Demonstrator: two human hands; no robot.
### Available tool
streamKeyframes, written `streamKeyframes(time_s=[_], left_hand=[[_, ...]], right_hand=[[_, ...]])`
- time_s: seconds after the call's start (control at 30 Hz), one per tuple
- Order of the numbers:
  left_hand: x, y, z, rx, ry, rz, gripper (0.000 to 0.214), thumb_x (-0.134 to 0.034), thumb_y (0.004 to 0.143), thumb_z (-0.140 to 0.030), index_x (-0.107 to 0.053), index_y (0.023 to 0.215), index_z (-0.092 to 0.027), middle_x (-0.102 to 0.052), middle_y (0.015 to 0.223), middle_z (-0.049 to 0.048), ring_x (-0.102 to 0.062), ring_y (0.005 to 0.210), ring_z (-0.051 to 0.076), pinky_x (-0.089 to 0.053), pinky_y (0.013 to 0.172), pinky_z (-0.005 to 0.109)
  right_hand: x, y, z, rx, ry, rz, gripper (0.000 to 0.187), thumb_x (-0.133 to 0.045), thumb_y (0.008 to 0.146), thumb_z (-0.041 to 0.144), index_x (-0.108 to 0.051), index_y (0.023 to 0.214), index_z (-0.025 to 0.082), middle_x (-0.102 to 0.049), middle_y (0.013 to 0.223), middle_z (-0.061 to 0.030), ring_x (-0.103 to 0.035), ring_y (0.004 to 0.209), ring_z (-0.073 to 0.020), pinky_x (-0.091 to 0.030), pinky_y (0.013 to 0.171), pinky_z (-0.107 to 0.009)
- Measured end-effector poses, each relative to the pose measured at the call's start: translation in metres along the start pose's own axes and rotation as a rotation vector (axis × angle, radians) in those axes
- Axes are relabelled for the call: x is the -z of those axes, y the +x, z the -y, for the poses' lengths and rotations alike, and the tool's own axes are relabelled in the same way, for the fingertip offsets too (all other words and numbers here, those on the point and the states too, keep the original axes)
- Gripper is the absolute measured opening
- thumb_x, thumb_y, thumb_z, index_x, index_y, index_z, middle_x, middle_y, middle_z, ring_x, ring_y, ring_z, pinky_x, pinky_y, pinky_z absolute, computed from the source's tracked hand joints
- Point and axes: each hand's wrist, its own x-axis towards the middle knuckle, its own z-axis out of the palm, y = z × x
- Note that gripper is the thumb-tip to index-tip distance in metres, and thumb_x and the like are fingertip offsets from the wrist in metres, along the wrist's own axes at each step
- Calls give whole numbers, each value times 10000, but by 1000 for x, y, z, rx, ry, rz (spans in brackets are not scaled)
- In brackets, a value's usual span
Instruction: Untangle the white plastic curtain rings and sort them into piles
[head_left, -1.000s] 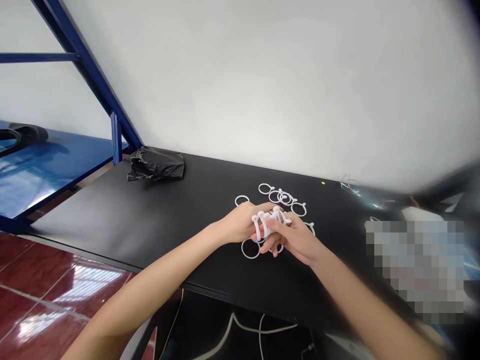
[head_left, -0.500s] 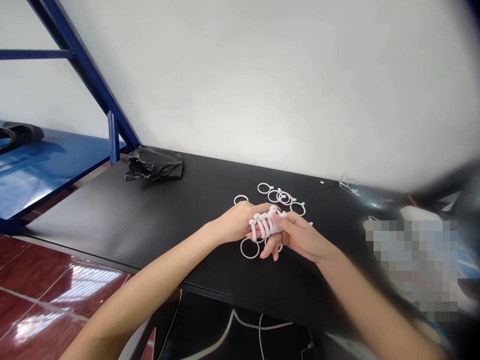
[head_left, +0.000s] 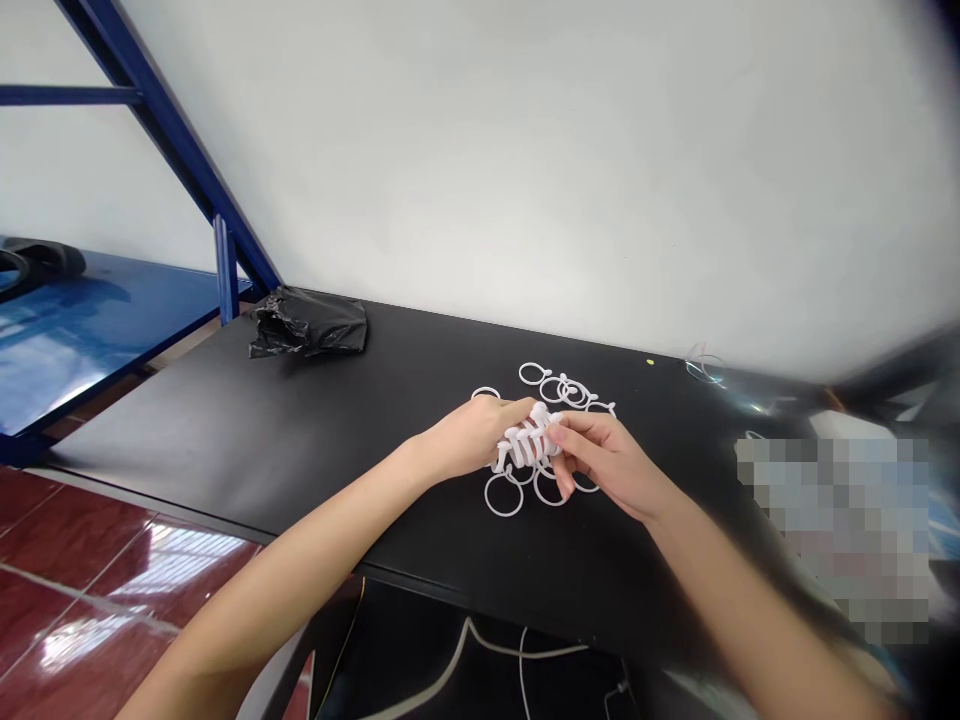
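Observation:
Several white rings, each with a small knob like a curtain ring, are bunched in a row [head_left: 525, 442] at my left hand [head_left: 472, 438]. They seem to sit around its fingers, though the fingertips are partly hidden. My right hand [head_left: 604, 455] pinches the right end of this row between thumb and forefinger. Loose white rings lie on the black tabletop [head_left: 420, 370]: a group [head_left: 566, 390] behind my hands, one ring [head_left: 503, 495] in front of them, and others partly covered by my fingers.
A crumpled black plastic bag [head_left: 311, 322] lies at the table's back left. Clear plastic [head_left: 705, 368] rests near the wall, and a blurred package [head_left: 840, 530] is at the right. Blue metal framing [head_left: 172, 150] rises at left. Cables [head_left: 465, 640] hang beneath the table edge.
My right hand has shifted slightly right and its fingers have drawn toward the end of the ring row. The row is tilted a little differently; my left hand stays nearly in place.

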Motion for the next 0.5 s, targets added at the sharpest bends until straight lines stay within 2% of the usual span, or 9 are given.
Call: streamKeyframes(time_s=[0.13, 0.2, 0.27, 0.37, 0.5], left_hand=[[2, 1, -2, -48, 50, -7, 131, -471, 824, -58, -533, 882, -158, -620, 751, 14, -566, 641, 122, -383, 586, 210], [3, 1, -3, -56, 69, -13, 126, -490, 807, -54, -522, 871, -159, -599, 726, 3, -538, 611, 114, -361, 564, 208], [3, 1, -3, -60, 67, -4, 121, -508, 796, -53, -511, 851, -161, -578, 694, -11, -510, 581, 107, -339, 541, 204], [4, 1, 0, -49, 52, -5, 115, -511, 792, -52, -512, 832, -160, -581, 692, -8, -520, 588, 109, -348, 542, 199], [4, 0, 4, -43, 99, -32, 232, -479, 790, -36, -563, 977, -145, -646, 798, 38, -579, 637, 134, -403, 579, 213]], right_hand=[[-3, 0, 0, 68, -108, -71, 334, -594, 912, 452, -598, 736, 168, -417, 485, 82, -435, 416, -56, -490, 476, -202], [-2, -1, 2, 76, -160, -54, 344, -584, 913, 469, -592, 745, 168, -409, 503, 82, -422, 426, -55, -494, 487, -206], [-1, -2, 5, 48, -204, -3, 353, -546, 932, 483, -602, 789, 164, -477, 529, 63, -467, 446, -63, -495, 501, -207], [1, -3, 8, 20, -191, 37, 369, -518, 943, 492, -634, 860, 152, -623, 616, -6, -615, 546, -114, -497, 499, -209], [-1, -2, 6, 50, -86, -59, 408, -568, 908, 502, -665, 771, 131, -672, 605, -54, -657, 547, -145, -482, 450, -210]])
